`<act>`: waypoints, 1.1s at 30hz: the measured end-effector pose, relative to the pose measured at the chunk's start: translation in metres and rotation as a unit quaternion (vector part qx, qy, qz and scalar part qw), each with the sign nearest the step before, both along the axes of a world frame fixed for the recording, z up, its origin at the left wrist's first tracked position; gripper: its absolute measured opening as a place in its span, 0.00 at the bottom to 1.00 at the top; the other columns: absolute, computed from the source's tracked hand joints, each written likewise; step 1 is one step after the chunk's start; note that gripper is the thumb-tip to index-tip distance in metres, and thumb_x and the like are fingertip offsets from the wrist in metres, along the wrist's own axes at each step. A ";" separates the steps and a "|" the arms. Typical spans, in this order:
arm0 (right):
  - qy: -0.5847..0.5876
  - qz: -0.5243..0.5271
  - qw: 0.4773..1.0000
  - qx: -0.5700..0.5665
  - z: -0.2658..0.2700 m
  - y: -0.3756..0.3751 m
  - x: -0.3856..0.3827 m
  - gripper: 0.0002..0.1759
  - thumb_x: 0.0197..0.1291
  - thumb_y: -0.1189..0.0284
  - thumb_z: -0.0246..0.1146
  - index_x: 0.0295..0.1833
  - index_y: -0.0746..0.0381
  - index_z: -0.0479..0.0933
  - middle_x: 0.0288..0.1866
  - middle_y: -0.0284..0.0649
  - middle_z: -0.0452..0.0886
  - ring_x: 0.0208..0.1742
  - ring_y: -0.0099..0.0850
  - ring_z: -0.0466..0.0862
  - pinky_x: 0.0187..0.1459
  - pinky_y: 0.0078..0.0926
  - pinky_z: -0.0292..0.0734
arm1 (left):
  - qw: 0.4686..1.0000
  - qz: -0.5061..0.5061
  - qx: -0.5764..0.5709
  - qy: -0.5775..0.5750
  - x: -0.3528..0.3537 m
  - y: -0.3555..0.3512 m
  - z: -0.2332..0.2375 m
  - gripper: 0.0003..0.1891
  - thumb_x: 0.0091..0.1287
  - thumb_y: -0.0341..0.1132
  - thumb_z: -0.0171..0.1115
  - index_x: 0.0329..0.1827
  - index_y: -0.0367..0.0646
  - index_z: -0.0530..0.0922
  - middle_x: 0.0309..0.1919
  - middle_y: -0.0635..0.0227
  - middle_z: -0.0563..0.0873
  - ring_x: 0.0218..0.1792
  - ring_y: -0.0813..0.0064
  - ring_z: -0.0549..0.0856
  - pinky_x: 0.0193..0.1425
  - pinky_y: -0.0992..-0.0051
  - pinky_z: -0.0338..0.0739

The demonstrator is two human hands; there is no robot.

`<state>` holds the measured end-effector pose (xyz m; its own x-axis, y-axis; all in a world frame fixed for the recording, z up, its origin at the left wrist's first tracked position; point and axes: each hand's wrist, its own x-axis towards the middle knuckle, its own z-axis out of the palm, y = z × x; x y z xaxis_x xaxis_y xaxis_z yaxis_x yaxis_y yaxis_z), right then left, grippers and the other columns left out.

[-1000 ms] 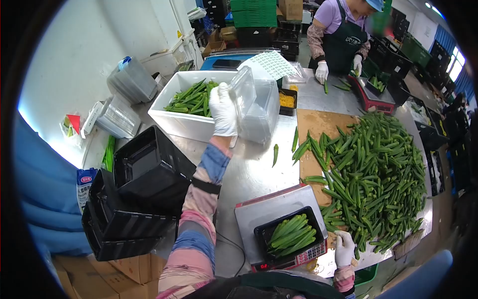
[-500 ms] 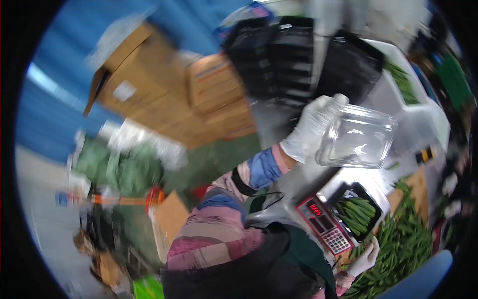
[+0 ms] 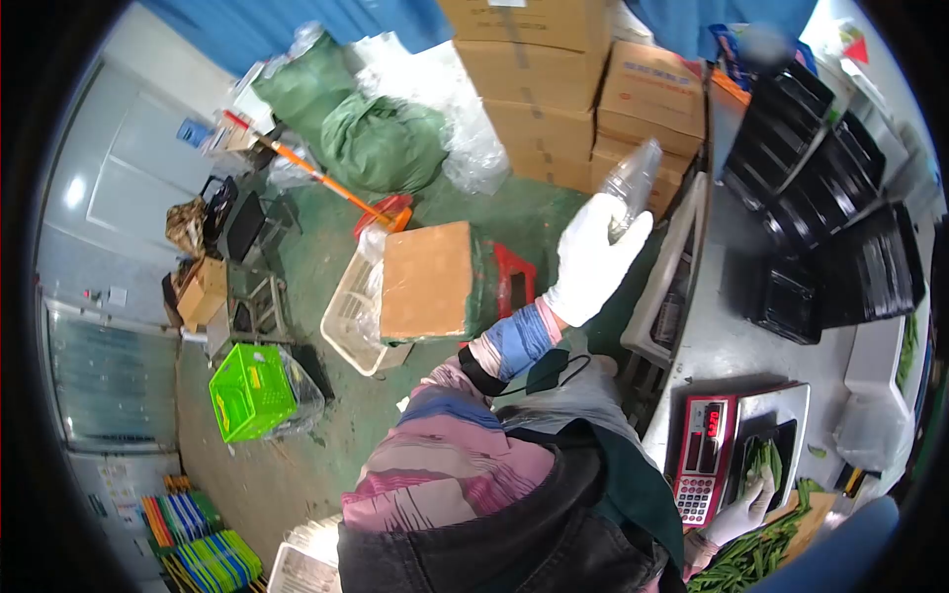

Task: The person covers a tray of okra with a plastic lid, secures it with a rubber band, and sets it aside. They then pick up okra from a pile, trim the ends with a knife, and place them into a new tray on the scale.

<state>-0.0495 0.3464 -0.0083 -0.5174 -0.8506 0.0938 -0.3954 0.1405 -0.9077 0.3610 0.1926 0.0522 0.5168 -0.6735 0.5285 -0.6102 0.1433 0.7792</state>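
Note:
My left hand (image 3: 598, 262), in a white glove, is raised at arm's length over the floor. Its thumb and fingers grip a clear plastic container (image 3: 638, 178), seen nearly edge-on. My right hand (image 3: 743, 512), also gloved, is low on the right at a black tray (image 3: 786, 435). Its fingers close round some long green pods (image 3: 764, 457), partly hidden by the hand. The tray rests on a red-framed digital scale (image 3: 704, 450) with a lit red display. Below the right hand lies a heap of loose green pods (image 3: 746, 558).
Stacks of black trays (image 3: 781, 128) stand on the metal table (image 3: 682, 381). Cardboard boxes (image 3: 534, 69) are piled at the back. On the floor are a taped carton (image 3: 427, 282), a white basket (image 3: 348, 316), a green crate (image 3: 252, 393) and green sacks (image 3: 381, 143).
The view has swung left, showing more floor. My left hand has carried the clear container away from the table. My right hand has moved from the pod heap to the tray.

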 end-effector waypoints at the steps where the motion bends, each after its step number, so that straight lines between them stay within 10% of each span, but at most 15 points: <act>1: -0.011 0.010 1.000 0.004 -0.002 -0.002 0.005 0.15 0.79 0.73 0.53 0.60 0.68 0.79 0.56 0.39 0.83 0.48 0.25 0.82 0.56 0.24 0.79 | 0.999 0.026 -0.002 -0.022 0.014 0.009 -0.003 0.14 0.64 0.38 0.74 0.33 0.41 0.75 0.24 0.64 0.75 0.25 0.69 0.75 0.32 0.68 0.73; 10: 0.004 0.045 0.999 0.009 0.003 -0.005 0.024 0.14 0.79 0.74 0.53 0.60 0.68 0.80 0.51 0.37 0.83 0.45 0.23 0.81 0.52 0.23 0.78 | 0.880 0.419 0.098 -0.201 0.228 0.125 -0.044 0.14 0.62 0.43 0.74 0.39 0.42 0.82 0.27 0.62 0.85 0.31 0.54 0.85 0.43 0.59 0.80; 13: -0.007 0.040 0.999 0.016 -0.002 -0.001 0.021 0.14 0.78 0.74 0.53 0.60 0.68 0.80 0.53 0.38 0.83 0.46 0.24 0.82 0.52 0.23 0.79 | 0.798 0.475 0.325 -0.179 0.239 0.158 -0.051 0.42 0.58 0.55 0.74 0.69 0.36 0.70 0.58 0.43 0.77 0.61 0.45 0.75 0.64 0.48 0.71; 22: 0.022 0.047 0.997 -0.054 0.027 -0.001 0.043 0.10 0.71 0.84 0.57 0.51 0.69 0.82 0.53 0.43 0.83 0.48 0.30 0.84 0.53 0.27 0.81 | 0.960 -0.051 0.190 -0.201 0.023 -0.029 -0.100 0.36 0.62 0.52 0.72 0.70 0.43 0.74 0.67 0.43 0.75 0.70 0.45 0.70 0.75 0.53 0.64; 33: 0.040 -0.196 0.978 -0.054 0.007 0.064 0.000 0.11 0.64 0.87 0.60 0.48 0.65 0.83 0.47 0.41 0.86 0.43 0.28 0.85 0.47 0.24 0.80 | 0.769 -0.634 0.044 -0.064 -0.327 -0.123 -0.001 0.16 0.69 0.37 0.67 0.56 0.39 0.84 0.50 0.56 0.88 0.52 0.59 0.86 0.60 0.64 0.79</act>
